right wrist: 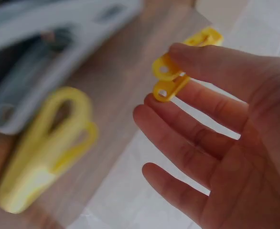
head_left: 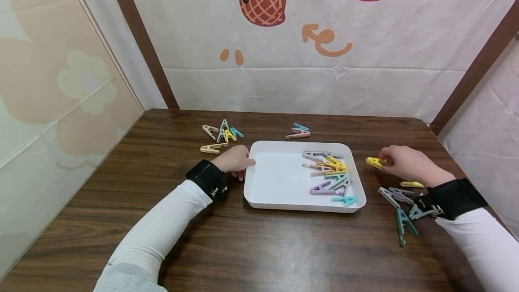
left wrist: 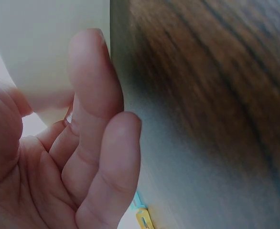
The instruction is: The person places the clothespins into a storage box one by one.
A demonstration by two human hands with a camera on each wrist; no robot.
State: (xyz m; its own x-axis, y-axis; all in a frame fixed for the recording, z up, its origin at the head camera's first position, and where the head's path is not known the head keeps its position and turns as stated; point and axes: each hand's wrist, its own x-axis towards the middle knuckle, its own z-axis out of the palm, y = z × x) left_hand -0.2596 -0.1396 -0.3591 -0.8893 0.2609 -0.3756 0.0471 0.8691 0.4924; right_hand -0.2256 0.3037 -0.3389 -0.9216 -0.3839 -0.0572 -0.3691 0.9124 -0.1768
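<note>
The right hand (head_left: 413, 166) pinches a yellow clothespin (head_left: 375, 162) between thumb and fingers, and one end of it juts out past the fingertips. From that grip the white tray (head_left: 271, 175) lies to the left, its right rim near the clothespin but apart from it. The clothespin's long axis runs roughly sideways, its free end aimed at that rim; the right hand is the nearer one to this side. Whether the clothespin clears the wooden table (head_left: 284, 251) is hard to tell.

At the tray's opposite end, the left hand (head_left: 235, 160) grasps the left rim, thumb over the edge and fingers outside it. The clothespins inside, among them a purple clothespin (head_left: 320, 189), sit in the half toward the right hand's grip.

On the wearer's side of that grip lie a pale yellow clothespin (head_left: 412, 184), just below the hand, and a dark green clothespin (head_left: 401, 220) farther off, beside grey ones. Beyond the left hand's grip, a beige clothespin (head_left: 212, 148) lies closest, with a small cluster behind it.
</note>
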